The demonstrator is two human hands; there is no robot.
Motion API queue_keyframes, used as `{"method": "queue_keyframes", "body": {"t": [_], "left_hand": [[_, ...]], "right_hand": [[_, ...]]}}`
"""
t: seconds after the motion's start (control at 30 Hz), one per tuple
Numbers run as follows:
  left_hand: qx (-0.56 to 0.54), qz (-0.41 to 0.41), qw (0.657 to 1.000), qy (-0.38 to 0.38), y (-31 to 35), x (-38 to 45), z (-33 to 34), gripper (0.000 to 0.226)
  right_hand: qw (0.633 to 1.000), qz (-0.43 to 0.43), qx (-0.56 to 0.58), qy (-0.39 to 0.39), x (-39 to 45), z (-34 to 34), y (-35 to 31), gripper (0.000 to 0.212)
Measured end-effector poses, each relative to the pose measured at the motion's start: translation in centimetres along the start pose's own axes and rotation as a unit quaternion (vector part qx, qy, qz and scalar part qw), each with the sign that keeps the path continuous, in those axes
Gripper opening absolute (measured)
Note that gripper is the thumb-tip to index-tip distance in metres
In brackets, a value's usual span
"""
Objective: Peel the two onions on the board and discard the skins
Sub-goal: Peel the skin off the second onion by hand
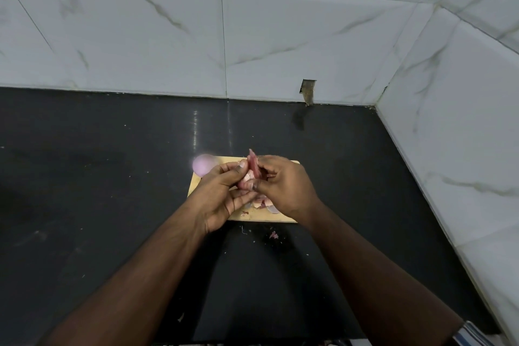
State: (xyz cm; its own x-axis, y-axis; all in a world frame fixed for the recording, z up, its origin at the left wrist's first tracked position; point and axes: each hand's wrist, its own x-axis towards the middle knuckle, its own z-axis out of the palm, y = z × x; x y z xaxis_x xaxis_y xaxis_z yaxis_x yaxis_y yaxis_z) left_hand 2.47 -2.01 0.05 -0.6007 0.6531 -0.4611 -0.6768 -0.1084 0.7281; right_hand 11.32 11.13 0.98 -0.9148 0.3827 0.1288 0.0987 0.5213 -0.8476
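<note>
A small wooden cutting board (292, 163) lies on the black counter. A peeled, pale purple onion (202, 165) rests at its far left corner. Above the board my left hand (222, 194) and my right hand (283, 185) together hold a bunch of reddish onion skins (252, 170), fingers of both curled around it. More loose skins (264, 203) lie on the board under my hands. The second onion is hidden or not visible.
The black counter (112, 177) meets white marble-look tiled walls behind and at the right. A scrap of skin (273, 235) and small crumbs lie on the counter just in front of the board. A chipped hole (308, 90) shows at the wall's base.
</note>
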Motion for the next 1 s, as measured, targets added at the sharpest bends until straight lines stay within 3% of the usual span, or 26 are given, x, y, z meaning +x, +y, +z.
{"method": "queue_keyframes", "body": {"t": [0.07,0.2,0.37,0.6,0.7,0.87,1.0], "left_hand": [[0.010,-0.001,1.000,0.010,0.0,0.1,-0.2,0.037],[0.046,-0.011,0.999,0.001,0.1,0.0,-0.2,0.030],[0.022,-0.001,1.000,-0.002,0.3,0.1,-0.1,0.027],[-0.038,-0.003,0.999,0.033,0.8,0.0,-0.6,0.018],[-0.028,0.005,0.998,0.057,1.2,0.0,-0.9,0.015],[-0.007,0.009,0.997,0.075,1.4,-0.3,-1.2,0.016],[-0.012,0.009,0.997,0.070,1.5,-0.6,-1.2,0.011]], "right_hand": [[0.999,0.014,0.030,-0.013,0.0,-0.3,0.1,0.025],[0.999,0.035,0.018,0.003,0.4,-0.7,0.7,0.024],[0.994,0.061,0.081,0.034,0.6,-1.0,1.0,0.022],[0.995,0.072,-0.042,0.058,1.1,-2.0,1.8,0.024],[0.990,0.078,-0.114,0.028,1.0,-2.9,1.5,0.027],[0.968,0.100,-0.184,-0.135,1.2,-3.2,0.8,0.060],[0.972,0.094,-0.180,-0.118,1.3,-3.7,0.8,0.054]]}}
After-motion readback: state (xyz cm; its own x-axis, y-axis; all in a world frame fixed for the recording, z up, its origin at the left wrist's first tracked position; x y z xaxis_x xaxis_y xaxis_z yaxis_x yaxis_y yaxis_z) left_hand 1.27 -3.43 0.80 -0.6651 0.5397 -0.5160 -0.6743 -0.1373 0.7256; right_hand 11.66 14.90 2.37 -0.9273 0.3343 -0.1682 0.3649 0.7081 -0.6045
